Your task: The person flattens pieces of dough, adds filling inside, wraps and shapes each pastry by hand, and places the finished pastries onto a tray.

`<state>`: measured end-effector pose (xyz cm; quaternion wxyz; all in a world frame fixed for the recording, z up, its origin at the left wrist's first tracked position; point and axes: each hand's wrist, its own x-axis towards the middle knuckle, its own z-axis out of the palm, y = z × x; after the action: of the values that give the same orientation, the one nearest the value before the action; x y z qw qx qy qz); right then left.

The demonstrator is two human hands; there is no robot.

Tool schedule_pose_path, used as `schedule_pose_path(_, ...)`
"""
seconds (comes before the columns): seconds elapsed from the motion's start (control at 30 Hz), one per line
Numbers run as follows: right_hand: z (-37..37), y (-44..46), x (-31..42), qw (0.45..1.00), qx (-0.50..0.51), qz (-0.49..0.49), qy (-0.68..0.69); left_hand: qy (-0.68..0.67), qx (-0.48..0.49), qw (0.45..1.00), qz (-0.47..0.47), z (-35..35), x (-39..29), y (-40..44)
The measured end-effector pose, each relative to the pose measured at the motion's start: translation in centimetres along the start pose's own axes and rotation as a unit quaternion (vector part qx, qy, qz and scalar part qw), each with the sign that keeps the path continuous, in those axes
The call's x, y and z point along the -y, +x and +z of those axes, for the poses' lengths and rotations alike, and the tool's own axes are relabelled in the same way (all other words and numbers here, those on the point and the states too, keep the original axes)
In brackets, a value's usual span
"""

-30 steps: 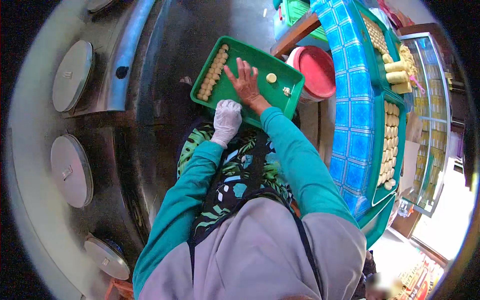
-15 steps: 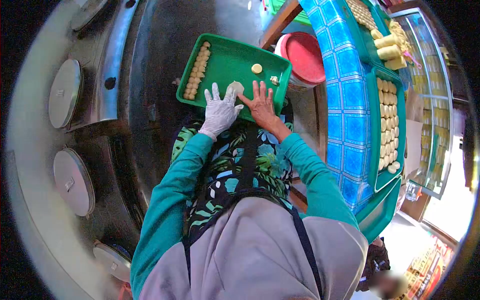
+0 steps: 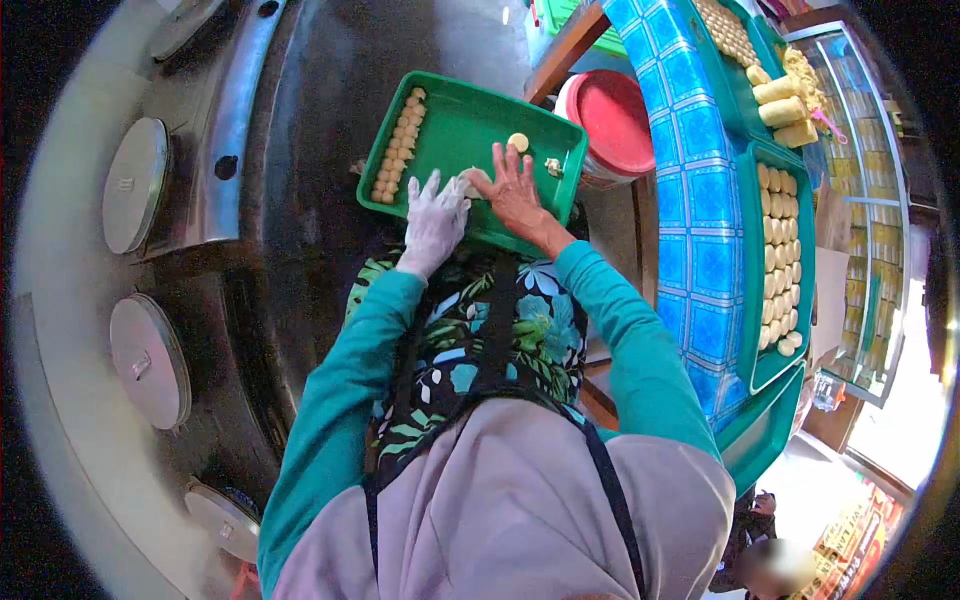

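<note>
A small pale piece of dough [image 3: 480, 180] lies between my hands over the near part of a green tray [image 3: 450, 110]. My left hand [image 3: 436, 222], in a thin white glove, has its fingers spread, and its inner fingertips touch the dough. From the other side my bare right hand [image 3: 515, 196] reaches over with fingers stretched out, its thumb against the dough and partly covering it. Just beyond the right fingertips sits a round dough piece [image 3: 518, 142]. Along the tray's left side runs a double row of small balls [image 3: 398, 148]. Some crumbly scraps [image 3: 553, 167] lie at the right.
A red-lidded bucket [image 3: 612, 122] stands right of the tray. Farther right, a table with a blue checked cloth [image 3: 685, 250] bears a tray of dough rounds [image 3: 778, 250] and dough rolls [image 3: 782, 110]. Round metal lids [image 3: 137, 187] line the left. Part of another person shows at lower right.
My right hand has shifted slightly left and its thumb now covers part of the dough. My left hand has moved a little down, its fingers still spread.
</note>
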<state>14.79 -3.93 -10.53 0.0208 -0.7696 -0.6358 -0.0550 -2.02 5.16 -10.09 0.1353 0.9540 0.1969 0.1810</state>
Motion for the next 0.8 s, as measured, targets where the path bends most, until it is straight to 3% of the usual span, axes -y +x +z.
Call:
schedule_pose_path(0.03, -1.3, 0.8, -0.5, 0.998, 0.043, 0.004, 0.035, -0.002, -0.055, 0.998, -0.007, -0.2, -0.2, -0.7)
schedule_pose_path(0.07, -2.5, 1.0, -0.4, 0.993, 0.091, 0.010, 0.074, -0.004, -0.051, 0.999, -0.011, 0.0, -0.4, -1.6)
schedule_pose_path(0.13, -3.7, 3.5, -0.3, 0.998, 0.047, 0.020, 0.039, -0.037, -0.072, 0.996, -0.038, 1.0, 0.2, -1.9)
schedule_pose_path(0.2, -2.6, 6.2, -0.2, 0.990, -0.137, 0.025, -0.011, -0.035, -0.097, 0.994, -0.042, 0.9, -0.1, -1.7)
schedule_pose_path(0.23, -1.4, 7.2, -0.1, 0.983, -0.175, 0.017, -0.049, -0.050, -0.106, 0.992, -0.041, 0.7, -0.1, -1.6)
schedule_pose_path(0.33, 2.4, 7.5, 1.1, 0.979, -0.163, -0.042, -0.117, -0.058, -0.114, 0.991, -0.043, 0.6, -0.3, -1.7)
schedule_pose_path(0.53, 1.0, 8.3, 1.2, 0.974, -0.175, -0.021, -0.142, -0.055, -0.104, 0.992, -0.055, 0.6, -0.3, -1.8)
schedule_pose_path(0.6, 1.3, 8.5, 1.9, 0.970, -0.196, 0.025, -0.143, -0.067, -0.104, 0.991, -0.048, 0.5, -0.4, -1.6)
schedule_pose_path(0.8, 1.7, 8.4, 2.4, 0.974, -0.188, -0.026, -0.120, -0.071, -0.117, 0.990, -0.028, -0.3, -0.3, -1.3)
